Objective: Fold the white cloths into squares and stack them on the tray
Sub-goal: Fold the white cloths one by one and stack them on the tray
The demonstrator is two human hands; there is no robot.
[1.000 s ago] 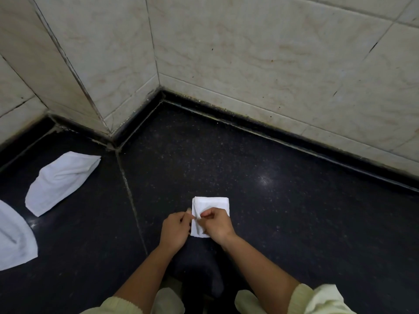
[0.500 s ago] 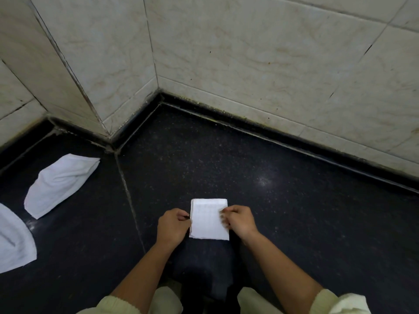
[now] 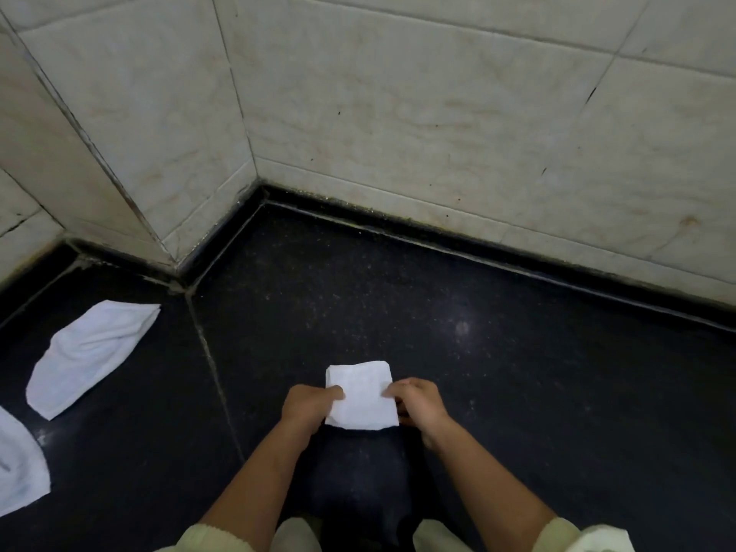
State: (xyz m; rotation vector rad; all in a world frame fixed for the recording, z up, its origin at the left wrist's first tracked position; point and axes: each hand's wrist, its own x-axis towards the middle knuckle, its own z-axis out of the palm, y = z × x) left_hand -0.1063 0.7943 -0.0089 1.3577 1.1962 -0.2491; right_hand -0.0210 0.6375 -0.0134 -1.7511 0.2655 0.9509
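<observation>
Both hands have closed in since a moment ago, the left hand (image 3: 308,408) and right hand (image 3: 416,406) now pinching opposite edges of the folded cloth (image 3: 360,396) on the dark floor (image 3: 517,372), right of two loose cloths (image 3: 89,356).

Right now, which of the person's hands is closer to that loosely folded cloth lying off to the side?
Left. The left hand grips the folded square's left edge, on the side toward the loose cloth; the right hand holds the square's far edge.
</observation>
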